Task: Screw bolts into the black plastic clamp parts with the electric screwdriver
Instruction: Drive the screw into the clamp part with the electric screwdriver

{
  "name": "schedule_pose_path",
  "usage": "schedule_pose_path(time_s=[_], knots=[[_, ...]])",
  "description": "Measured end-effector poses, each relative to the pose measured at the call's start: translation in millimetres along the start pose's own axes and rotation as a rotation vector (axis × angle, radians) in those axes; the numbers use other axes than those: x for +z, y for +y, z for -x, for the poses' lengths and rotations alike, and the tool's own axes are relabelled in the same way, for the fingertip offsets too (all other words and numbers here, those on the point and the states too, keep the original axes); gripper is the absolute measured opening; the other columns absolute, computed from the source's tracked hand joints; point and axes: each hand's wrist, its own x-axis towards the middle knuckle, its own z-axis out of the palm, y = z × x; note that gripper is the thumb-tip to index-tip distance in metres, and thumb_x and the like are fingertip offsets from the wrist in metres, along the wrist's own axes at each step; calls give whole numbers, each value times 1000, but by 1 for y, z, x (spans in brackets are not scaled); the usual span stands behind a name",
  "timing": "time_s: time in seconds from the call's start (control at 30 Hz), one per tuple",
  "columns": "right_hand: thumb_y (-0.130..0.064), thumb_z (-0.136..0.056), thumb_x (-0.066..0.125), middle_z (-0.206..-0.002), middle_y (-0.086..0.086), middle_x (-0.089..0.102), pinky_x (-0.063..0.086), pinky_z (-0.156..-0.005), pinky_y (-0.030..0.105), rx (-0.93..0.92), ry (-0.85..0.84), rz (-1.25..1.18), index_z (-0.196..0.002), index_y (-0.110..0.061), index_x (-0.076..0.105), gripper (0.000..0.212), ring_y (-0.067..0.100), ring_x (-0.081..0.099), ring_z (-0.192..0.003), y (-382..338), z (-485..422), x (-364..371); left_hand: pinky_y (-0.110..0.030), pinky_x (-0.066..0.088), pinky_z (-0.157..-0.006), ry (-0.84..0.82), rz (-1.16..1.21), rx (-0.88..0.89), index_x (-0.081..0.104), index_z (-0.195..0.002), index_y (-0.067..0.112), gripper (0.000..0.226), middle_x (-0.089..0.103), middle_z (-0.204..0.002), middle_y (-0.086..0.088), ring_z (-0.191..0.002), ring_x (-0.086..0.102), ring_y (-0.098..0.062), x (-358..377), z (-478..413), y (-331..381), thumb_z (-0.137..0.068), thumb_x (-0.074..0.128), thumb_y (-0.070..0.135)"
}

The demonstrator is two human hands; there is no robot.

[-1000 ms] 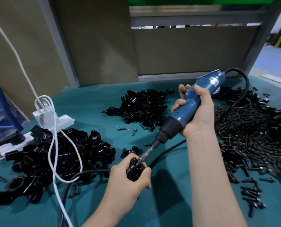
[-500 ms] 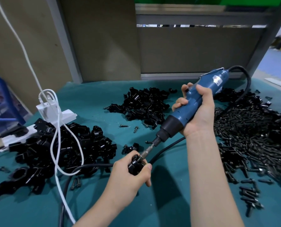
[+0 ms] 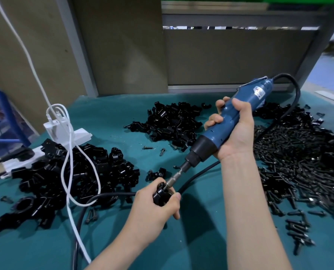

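Well, the fingers (image 3: pixel 176 196) of the left hand (image 3: pixel 156 211) were curled tight round one black clamp part (image 3: pixel 160 194), holding it just above the bench (image 3: pixel 113 117). The hand hid most of the part, so only its top and one side showed. Right beside those fingers, the metal bit (image 3: pixel 174 177) of the electric screwdriver (image 3: pixel 211 138) touched the top of the part. The bolt under the bit was too hidden to see.

From the part, the screwdriver ran in one long slanted line, up, away and to the right. The right hand (image 3: pixel 236 137) had its fingers wrapped round the blue body, well apart from the left fingers. So the part lay down and to the left of the right hand, at the far tip of the tool, and the left hand was the nearer one.

I think the bolt was being driven in at this moment. The push had to go straight along that slanted line, or the bit could slip off.

Just past the left fingers lay one loose part (image 3: pixel 156 173) and the tool's black cord (image 3: pixel 198 175). Farther out were a pile of parts (image 3: pixel 172 121) beyond the hands, a bigger pile (image 3: pixel 80 172) to the left with a white cable (image 3: pixel 69 152) over it, and a heap of bolts (image 3: pixel 298 162) to the right.
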Motion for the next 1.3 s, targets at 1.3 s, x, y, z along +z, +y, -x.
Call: schedule_pose_path(time_s=[1.3], knots=[[-22,-78,60,-76,-5,63,44,-46,19,56,7,-19,-83,-18,55,8,7,45,-45,10,-2,-8,-15,41,-49,38,-26,13,52,-77,28,10,65,-54,-6,-47,46,-7,2,-1,-6,-73,60,30]])
